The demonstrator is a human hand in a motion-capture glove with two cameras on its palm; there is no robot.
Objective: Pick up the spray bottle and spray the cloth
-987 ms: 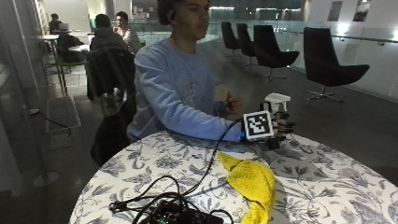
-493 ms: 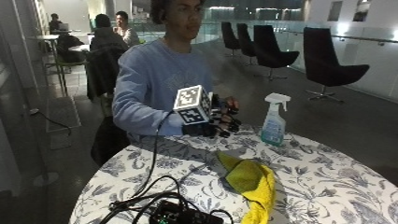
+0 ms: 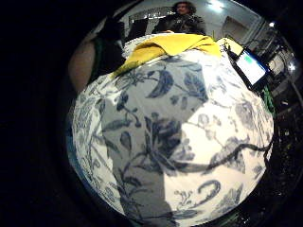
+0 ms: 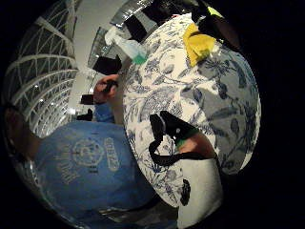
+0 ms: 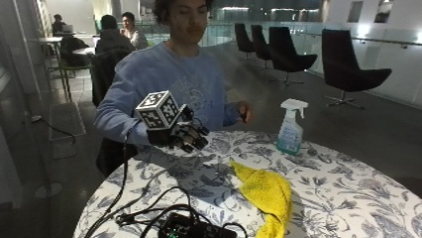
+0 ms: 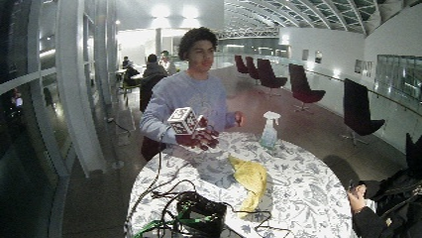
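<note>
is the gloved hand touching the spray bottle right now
Apart. The outside view shows the gloved right hand hovering near the table's edge, with bare tablecloth between it and the spray bottle.

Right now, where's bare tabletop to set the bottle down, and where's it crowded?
Free: the patterned table right of the yellow cloth, out to the far rim, and the strip between cloth and spray bottle. Also some bare top under the gloved right hand. Crowded: the near-left edge, with the black device and cables.
</note>
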